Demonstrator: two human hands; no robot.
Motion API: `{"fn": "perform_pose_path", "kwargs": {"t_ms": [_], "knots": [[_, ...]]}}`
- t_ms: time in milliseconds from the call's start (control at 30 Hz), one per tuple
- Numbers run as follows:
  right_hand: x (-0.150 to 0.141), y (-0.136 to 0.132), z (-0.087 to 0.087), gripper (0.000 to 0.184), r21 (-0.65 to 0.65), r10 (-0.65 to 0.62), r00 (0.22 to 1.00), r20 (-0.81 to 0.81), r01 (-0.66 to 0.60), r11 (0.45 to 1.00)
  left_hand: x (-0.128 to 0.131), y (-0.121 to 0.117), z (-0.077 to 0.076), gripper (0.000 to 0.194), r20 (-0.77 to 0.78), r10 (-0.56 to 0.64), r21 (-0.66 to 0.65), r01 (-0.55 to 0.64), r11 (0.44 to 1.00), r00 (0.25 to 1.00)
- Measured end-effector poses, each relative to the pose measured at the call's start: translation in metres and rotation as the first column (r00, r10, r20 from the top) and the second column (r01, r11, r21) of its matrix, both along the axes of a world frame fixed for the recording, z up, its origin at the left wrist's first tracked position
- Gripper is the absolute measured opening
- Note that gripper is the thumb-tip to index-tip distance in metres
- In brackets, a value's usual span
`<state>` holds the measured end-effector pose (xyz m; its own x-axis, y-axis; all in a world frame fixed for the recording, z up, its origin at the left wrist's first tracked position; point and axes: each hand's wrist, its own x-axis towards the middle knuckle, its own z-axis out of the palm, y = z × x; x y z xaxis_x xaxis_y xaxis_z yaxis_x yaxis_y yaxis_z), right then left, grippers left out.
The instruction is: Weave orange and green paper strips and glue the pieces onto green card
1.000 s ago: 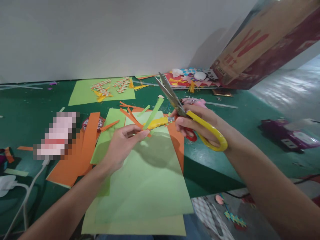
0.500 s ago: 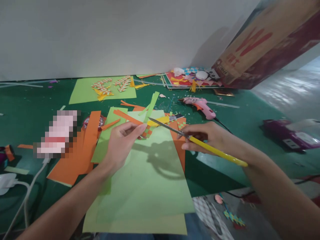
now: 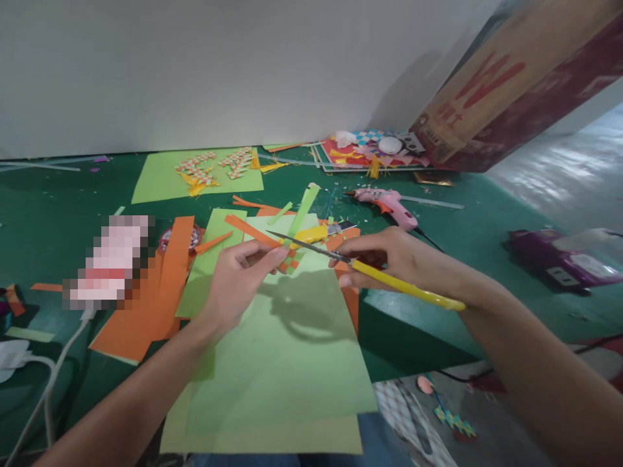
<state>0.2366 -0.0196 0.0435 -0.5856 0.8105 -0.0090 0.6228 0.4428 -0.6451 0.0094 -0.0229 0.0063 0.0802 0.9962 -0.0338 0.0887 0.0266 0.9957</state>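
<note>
Item 1: woven paper piece (image 3: 292, 263), orange and green check. On my feed it sits at the left hand's (image 3: 237, 279) fingertips, between the hands. Its green strip (image 3: 304, 209) points away from me, leaning slightly right; its orange strip (image 3: 250, 230) runs out beyond the left fingers, away and to the left.

Item 2: scissors (image 3: 376, 273), yellow handle towards me, at the right hand (image 3: 413, 259). Long axis slants from the right wrist up to the left; tips point left, just beyond the left thumb. The blades show nearly edge-on, so I cannot tell whether they are parted.

Item 3: hands, 2, apart from each other. Left: forearm in from lower left, thumb and forefinger pinched on the woven paper piece. Right: forearm in from lower right, fingers curled about the scissors, fingertips facing left.

Item 4: yellow cutter (image 3: 313, 233), lying beyond and between the hands, blade pointing right.

Item 5: pale green sheet (image 3: 277, 376), beneath and nearer me than both hands.

Item 6: pink glue gun (image 3: 398, 211), beyond the right hand, nozzle left.

Item 7: orange paper (image 3: 172, 279), left of the left hand.
</note>
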Motion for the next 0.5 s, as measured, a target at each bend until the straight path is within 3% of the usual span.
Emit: {"fn": "perform_pose_path", "kwargs": {"t_ms": [500], "knots": [[-0.0037,0.0003,0.0029,0.048,0.005,-0.022,0.999,0.04,0.022,1.0,-0.0002,0.0004,0.0019,0.025,-0.008,0.008,-0.001,-0.008,1.0,1.0]]}}
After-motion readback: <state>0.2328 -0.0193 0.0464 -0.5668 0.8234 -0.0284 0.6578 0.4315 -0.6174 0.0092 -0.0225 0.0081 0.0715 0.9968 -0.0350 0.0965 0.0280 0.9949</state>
